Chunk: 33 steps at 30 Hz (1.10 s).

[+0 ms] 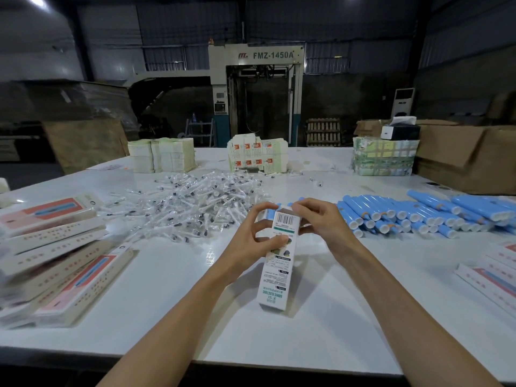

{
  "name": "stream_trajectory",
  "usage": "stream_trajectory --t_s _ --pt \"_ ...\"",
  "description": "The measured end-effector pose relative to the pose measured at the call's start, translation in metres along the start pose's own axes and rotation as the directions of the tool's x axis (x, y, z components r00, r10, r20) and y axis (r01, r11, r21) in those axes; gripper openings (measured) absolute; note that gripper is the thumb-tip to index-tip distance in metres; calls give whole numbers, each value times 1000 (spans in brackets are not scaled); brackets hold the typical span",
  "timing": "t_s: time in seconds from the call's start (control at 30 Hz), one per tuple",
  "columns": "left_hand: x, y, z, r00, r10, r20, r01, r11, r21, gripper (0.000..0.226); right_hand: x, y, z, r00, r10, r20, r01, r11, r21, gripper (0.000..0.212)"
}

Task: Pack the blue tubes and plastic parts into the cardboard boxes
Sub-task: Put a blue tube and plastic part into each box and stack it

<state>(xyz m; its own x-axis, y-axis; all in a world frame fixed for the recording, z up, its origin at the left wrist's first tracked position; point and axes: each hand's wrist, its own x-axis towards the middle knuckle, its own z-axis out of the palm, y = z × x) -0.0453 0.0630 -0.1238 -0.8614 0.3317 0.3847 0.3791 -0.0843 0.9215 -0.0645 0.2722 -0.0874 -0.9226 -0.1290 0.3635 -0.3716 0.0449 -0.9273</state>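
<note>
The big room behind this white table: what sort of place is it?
Probably a factory packing floor: a large machine marked FMZ-1450A stands at the back, stacks of flat cartons sit on the table, and blue tubes and plastic parts lie in heaps.

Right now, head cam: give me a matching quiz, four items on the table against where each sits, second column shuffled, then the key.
1 blue tubes
2 plastic parts
3 white printed box
4 long printed boxes

A gripped by left hand and right hand, centre
B stacked at the left side of the table
C loose heap beyond the hands
D lying in rows at right

Pairs: 1-D, 2-C, 3-A, 4-B
</note>
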Motion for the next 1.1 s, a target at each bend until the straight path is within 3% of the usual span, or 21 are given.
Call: stream_trajectory --t_s 0.2,0.57,0.77,0.87,1.0,1.1 --pt "1 0 0 1000 -2 21 2 1000 -16 68 1 -4 -2 999 46 -4 -46 999 8 15" --pt "0 0 -1 1000 -6 18 6 1000 6 72 -2 -4 -6 990 71 125 -78 995 57 13" --pt "1 -1 -3 1000 -2 3 2 998 64 67 -2 -1 -11 975 93 202 -104 994 46 26" --pt "2 -1 -5 999 4 -51 -1 999 53 63 -4 -1 -3 976 57 212 -67 997 41 32" --pt "2 -1 -8 995 -2 -99 0 1000 -24 62 -5 4 14 994 -93 62 96 994 -46 21" --pt "1 0 -7 994 14 -109 -16 1000 -24 59 -4 7 18 988 -149 29 150 987 -52 16"
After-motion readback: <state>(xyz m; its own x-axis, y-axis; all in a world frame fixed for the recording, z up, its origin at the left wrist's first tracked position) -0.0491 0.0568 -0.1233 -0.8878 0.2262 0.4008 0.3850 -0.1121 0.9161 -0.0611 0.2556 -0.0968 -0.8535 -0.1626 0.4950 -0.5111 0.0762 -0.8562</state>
